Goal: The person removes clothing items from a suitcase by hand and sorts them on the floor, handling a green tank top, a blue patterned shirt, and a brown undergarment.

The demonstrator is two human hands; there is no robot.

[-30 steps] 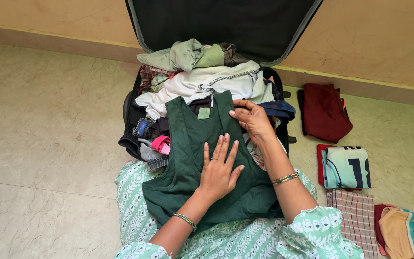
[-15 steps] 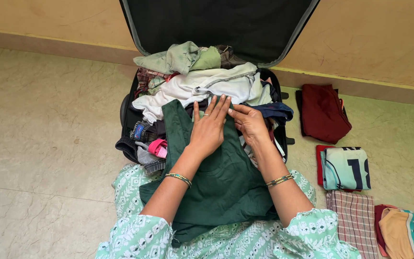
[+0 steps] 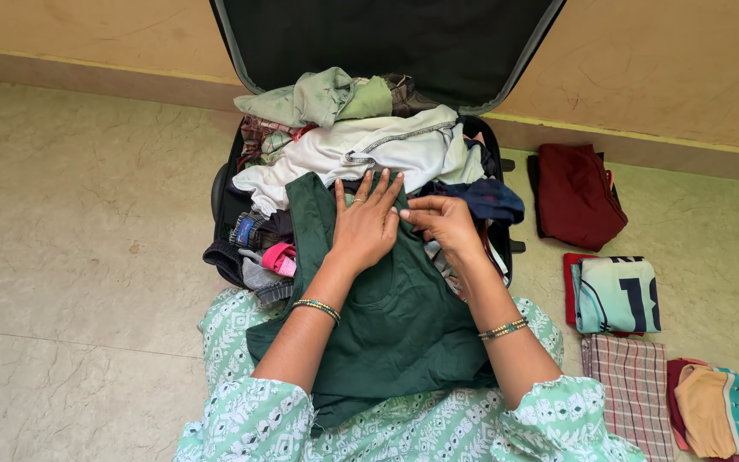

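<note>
Dark green sleeveless cotton top (image 3: 395, 316) spread over the person's lap and the near edge of the open black suitcase (image 3: 224, 201) | left hand (image 3: 365, 224) flat, fingers splayed, pressing its neckline | right hand (image 3: 445, 224) pinching the right shoulder strap | folded clothes lie on the floor to the right.

The left hand (image 3: 365, 224) has slid from the middle of the green top (image 3: 391, 321) up to its far end at the neckline, fingers spread flat, now just beside the right hand (image 3: 446, 224). The neck label is now covered by the left hand.
</note>
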